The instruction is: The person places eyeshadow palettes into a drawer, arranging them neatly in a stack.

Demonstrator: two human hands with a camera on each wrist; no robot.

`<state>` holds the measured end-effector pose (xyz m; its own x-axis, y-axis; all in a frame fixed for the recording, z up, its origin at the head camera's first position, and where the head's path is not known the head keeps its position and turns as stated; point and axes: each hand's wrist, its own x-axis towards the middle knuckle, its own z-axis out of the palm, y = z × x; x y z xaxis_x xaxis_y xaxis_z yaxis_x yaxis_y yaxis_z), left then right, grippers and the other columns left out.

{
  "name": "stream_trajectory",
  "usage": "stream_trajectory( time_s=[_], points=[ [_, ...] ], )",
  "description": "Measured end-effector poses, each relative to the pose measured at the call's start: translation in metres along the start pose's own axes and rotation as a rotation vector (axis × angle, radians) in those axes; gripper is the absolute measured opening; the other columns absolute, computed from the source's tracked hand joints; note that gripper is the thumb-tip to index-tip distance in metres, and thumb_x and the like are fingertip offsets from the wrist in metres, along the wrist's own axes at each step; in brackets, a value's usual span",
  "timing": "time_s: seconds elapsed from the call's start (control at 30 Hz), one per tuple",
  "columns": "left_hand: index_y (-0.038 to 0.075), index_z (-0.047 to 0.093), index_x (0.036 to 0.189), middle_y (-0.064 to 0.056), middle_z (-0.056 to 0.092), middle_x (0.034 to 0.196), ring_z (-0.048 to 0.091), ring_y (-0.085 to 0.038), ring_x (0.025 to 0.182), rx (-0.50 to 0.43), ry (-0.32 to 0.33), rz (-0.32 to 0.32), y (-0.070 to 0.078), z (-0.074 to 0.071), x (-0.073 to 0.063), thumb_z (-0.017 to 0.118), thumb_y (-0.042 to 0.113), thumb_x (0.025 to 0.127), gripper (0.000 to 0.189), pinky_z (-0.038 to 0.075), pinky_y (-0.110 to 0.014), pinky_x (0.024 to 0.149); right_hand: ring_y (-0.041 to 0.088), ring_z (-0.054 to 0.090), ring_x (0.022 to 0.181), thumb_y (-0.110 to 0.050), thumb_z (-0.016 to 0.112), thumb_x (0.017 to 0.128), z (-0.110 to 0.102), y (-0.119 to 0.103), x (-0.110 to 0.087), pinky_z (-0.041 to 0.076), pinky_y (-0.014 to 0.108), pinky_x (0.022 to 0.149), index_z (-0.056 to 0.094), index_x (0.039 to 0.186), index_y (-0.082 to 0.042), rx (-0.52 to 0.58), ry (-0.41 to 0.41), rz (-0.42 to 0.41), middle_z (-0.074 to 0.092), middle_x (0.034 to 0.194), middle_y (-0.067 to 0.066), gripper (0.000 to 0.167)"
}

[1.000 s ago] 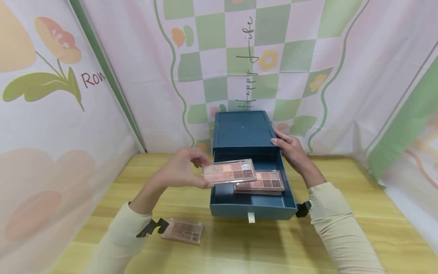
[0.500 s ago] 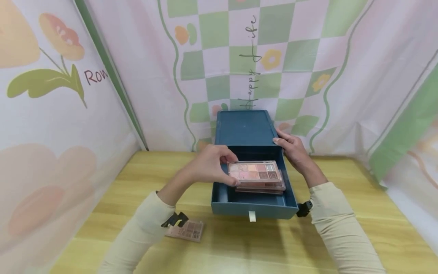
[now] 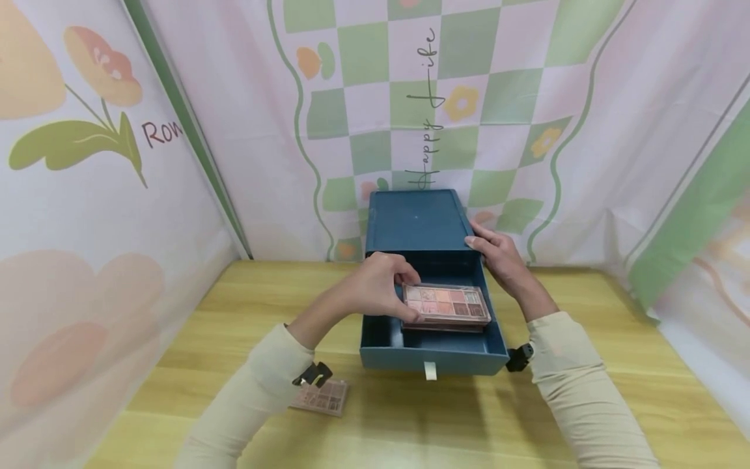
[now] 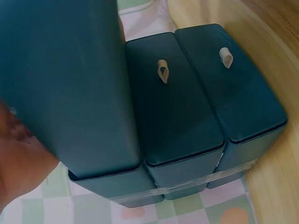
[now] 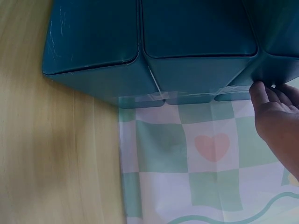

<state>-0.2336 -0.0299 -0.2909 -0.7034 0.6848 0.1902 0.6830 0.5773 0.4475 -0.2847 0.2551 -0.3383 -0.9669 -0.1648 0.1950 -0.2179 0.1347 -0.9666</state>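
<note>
The top drawer [image 3: 457,362] of a dark teal drawer unit [image 3: 416,221] is pulled out towards me. Inside it lies a small stack of eyeshadow palettes. My left hand [image 3: 379,286] pinches the left end of the uppermost palette [image 3: 448,304] between thumb and fingers, with that palette level on the stack. At the unit's right side is my right hand [image 3: 505,264], thumb at the top edge and fingers against the side wall. The right wrist view shows those fingertips [image 5: 259,93] touching the wall. Neither wrist view shows the palettes.
Another eyeshadow palette [image 3: 325,397] lies on the wooden table [image 3: 410,430], left of the drawer and partly behind my left sleeve. Two shut lower drawers [image 4: 175,107] with pale pull loops sit below the pulled-out one. A patterned curtain [image 3: 363,104] hangs close behind the unit.
My left hand has moved right and brought the palette it holds over the drawer, then down onto the stack. The right hand has stayed at the unit's side.
</note>
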Motion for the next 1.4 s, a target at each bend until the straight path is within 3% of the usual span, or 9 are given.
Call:
stream_trajectory(
  time_s=[0.07,0.13,0.27,0.37,0.47,0.73,1.03,1.27,1.4],
  points=[
    [0.011,0.076,0.108,0.000,0.072,0.099,0.060,-0.011,0.090,0.010,-0.001,0.001,-0.001,0.001,0.001,0.090,0.037,0.071,0.047,0.051,-0.020,0.079,0.005,0.026,0.042,-0.025,0.053,0.104,0.000,0.000,0.000,0.026,0.029,0.044,0.024,0.160,-0.007,0.001,0.001,-0.003,0.064,0.107,-0.029,0.065],
    [0.012,0.076,0.110,0.000,0.072,0.099,0.060,-0.011,0.090,0.021,-0.003,0.003,-0.001,0.002,0.002,0.089,0.037,0.072,0.048,0.051,-0.021,0.079,0.004,0.026,0.042,-0.025,0.053,0.104,0.000,0.000,0.000,0.026,0.028,0.044,0.024,0.160,-0.006,0.004,0.002,-0.005,0.063,0.104,-0.031,0.066],
    [0.012,0.076,0.113,0.001,0.071,0.100,0.060,-0.011,0.091,0.050,-0.010,0.009,-0.001,0.002,0.002,0.089,0.040,0.073,0.050,0.051,-0.021,0.080,0.004,0.024,0.040,-0.023,0.052,0.104,0.000,-0.001,0.000,0.026,0.026,0.043,0.024,0.160,-0.004,0.026,0.004,0.008,0.061,0.069,-0.020,0.066],
    [0.013,0.075,0.117,0.001,0.070,0.099,0.060,-0.012,0.089,0.070,-0.024,0.027,-0.002,0.002,0.002,0.088,0.041,0.074,0.052,0.050,-0.021,0.077,0.004,0.022,0.041,-0.022,0.050,0.104,0.001,-0.002,0.000,0.027,0.023,0.045,0.022,0.160,-0.005,0.027,-0.009,0.019,0.071,0.124,0.010,0.065],
    [0.011,0.073,0.123,0.001,0.069,0.099,0.061,-0.014,0.087,0.081,-0.040,0.044,-0.002,0.002,0.002,0.088,0.041,0.076,0.057,0.049,-0.022,0.074,0.001,0.024,0.049,-0.022,0.049,0.105,0.002,-0.003,-0.001,0.029,0.019,0.051,0.019,0.161,-0.005,0.028,-0.023,0.020,0.009,0.171,0.015,0.065],
    [0.011,0.069,0.130,-0.002,0.073,0.114,0.065,-0.012,0.092,0.090,-0.022,0.047,-0.004,0.004,-0.001,0.086,0.039,0.080,0.060,0.054,-0.025,0.079,0.007,0.017,0.043,-0.020,0.048,0.105,0.002,-0.003,0.000,0.023,0.026,0.048,0.019,0.160,-0.003,0.037,-0.020,0.010,0.012,0.170,0.020,0.064],
    [0.005,0.074,0.116,-0.010,0.075,0.115,0.070,-0.025,0.107,-0.077,0.164,0.199,-0.009,-0.007,-0.019,0.081,0.028,0.086,0.038,0.059,-0.042,0.093,0.004,0.020,0.042,-0.021,0.050,0.105,0.001,-0.004,0.000,0.026,0.021,0.048,0.021,0.160,-0.005,0.046,-0.013,0.021,0.020,0.168,0.019,0.065],
    [0.004,0.075,0.113,-0.012,0.077,0.107,0.069,-0.021,0.099,-0.075,0.287,0.205,-0.015,-0.020,-0.044,0.080,0.022,0.088,0.031,0.059,-0.039,0.090,0.003,0.024,0.039,-0.023,0.053,0.104,-0.001,-0.003,-0.001,0.027,0.023,0.045,0.022,0.160,-0.006,0.074,-0.017,0.010,0.068,0.117,-0.026,0.066],
    [0.003,0.075,0.110,-0.012,0.076,0.104,0.068,-0.020,0.097,-0.096,0.321,0.161,-0.022,-0.023,-0.059,0.079,0.019,0.088,0.028,0.058,-0.037,0.090,0.007,0.018,0.041,-0.024,0.051,0.105,0.000,-0.003,-0.001,0.024,0.025,0.046,0.021,0.161,-0.007,0.050,-0.021,0.023,0.050,0.155,-0.001,0.066]
  ],
)
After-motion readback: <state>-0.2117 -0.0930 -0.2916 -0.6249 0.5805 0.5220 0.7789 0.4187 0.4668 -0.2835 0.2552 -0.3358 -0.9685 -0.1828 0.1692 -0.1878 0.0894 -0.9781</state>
